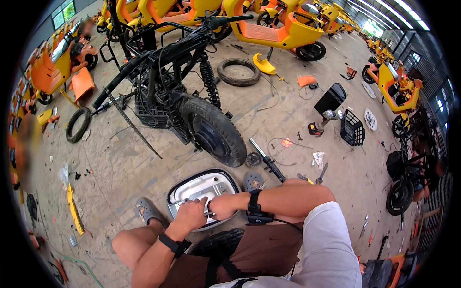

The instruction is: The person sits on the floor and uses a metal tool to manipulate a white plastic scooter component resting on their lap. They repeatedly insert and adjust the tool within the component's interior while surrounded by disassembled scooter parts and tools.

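Between my feet lies a white shallow shell with a black rim [174, 188], a grey metal plate inside it. My left hand [192, 214] is closed low over the shell's near side. My right hand [224, 206] is closed just beside it, over the right part of the shell. Bits of slim grey metal show between the two hands and left of the left one; the fingers hide what they belong to. Both hands wear black wrist straps.
A stripped black scooter frame [158, 91] with its rear wheel [213, 132] stands just ahead. A fork tube [269, 161], cordless impact driver [326, 120], black basket [353, 128] and loose tyre [238, 72] lie to the right. A yellow strip [74, 211] lies left. Yellow scooters [278, 31] line the back.
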`<state>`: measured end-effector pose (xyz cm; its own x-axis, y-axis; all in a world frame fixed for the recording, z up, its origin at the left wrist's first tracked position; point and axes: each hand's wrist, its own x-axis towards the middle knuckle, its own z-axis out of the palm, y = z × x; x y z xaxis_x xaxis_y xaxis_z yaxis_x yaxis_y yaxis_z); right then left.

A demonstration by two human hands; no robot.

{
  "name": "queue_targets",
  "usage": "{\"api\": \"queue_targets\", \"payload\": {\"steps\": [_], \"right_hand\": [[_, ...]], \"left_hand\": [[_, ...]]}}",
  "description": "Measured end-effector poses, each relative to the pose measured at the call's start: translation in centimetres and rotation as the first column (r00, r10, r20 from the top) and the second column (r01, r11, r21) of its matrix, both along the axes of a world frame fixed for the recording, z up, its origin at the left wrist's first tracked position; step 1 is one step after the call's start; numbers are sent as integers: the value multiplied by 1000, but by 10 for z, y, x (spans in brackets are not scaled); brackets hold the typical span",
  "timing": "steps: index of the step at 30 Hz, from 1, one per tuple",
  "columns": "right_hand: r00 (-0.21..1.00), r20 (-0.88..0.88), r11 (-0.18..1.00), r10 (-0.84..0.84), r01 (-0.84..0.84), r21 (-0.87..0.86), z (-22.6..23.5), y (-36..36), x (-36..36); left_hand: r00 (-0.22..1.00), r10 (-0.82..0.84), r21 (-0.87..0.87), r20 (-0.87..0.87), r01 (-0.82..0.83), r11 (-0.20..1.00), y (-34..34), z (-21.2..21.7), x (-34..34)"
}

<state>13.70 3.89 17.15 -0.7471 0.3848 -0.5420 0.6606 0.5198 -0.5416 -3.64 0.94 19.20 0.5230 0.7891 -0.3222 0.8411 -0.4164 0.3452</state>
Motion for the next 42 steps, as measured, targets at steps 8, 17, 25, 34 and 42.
{"api": "queue_targets", "payload": {"steps": [8, 17, 25, 34, 42], "right_hand": [[972, -140, 982, -186, 187, -11, 1, -1, -1], [930, -143, 940, -340, 341, -17, -4, -10, 0], [822, -26, 797, -569, 544, -264, 9, -12, -5], [618, 89, 517, -781, 720, -463, 20, -12, -6], [193, 253, 18, -948, 826, -563, 13, 2, -5]], "left_hand": [[999, 31, 103, 15, -33, 994, -1, -10, -5], [998, 58, 144, -19, -54, 988, 5, -8, -6], [989, 132, 181, 73, -143, 973, 10, 4, -22], [977, 186, 78, 104, -194, 978, 14, 24, -32], [963, 208, 127, 172, -231, 965, 16, 32, -34]]}}
